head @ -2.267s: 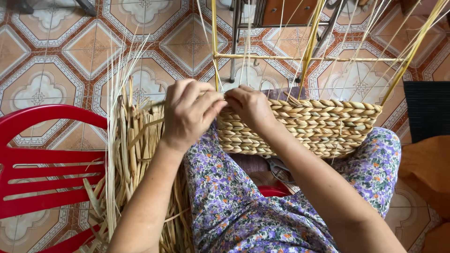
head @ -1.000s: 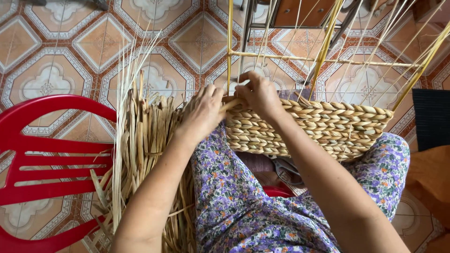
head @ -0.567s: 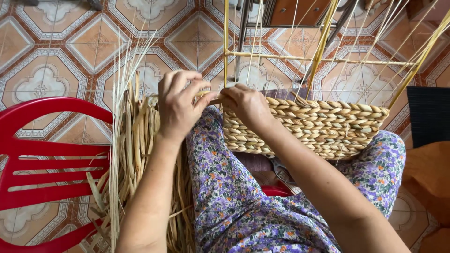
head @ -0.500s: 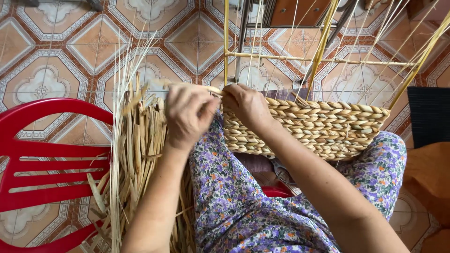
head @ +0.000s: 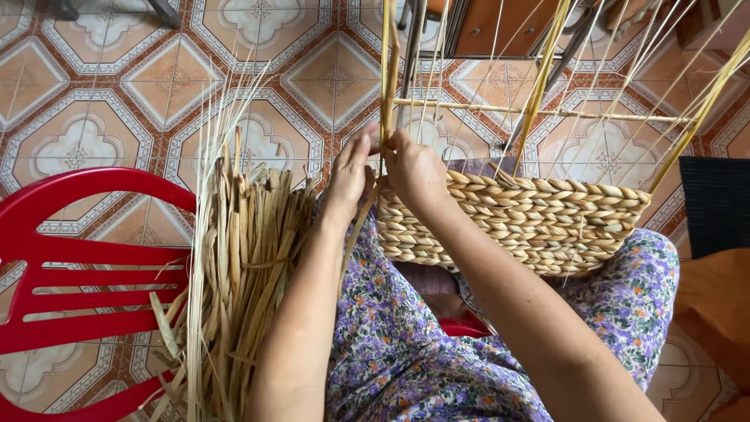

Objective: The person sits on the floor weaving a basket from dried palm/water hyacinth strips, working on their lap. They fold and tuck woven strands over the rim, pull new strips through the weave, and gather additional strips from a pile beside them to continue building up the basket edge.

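Both hands at basket [head: 539,223] rim, on lap. L hand [head: 351,176] and R hand [head: 414,168] pinched shut on upright stake [head: 388,78], prob. to steady weave. Reed bundle [head: 242,273] just left, within reach.

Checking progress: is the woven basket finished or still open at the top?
Unfinished: the woven basket has bare upright stakes rising above its braided rim.

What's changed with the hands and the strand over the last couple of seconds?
The left hand has come in from over the bundle of dried strands to meet the right hand at the corner upright of the half-woven basket; both now pinch the strand there. Basket, bundle and red chair have stayed put.
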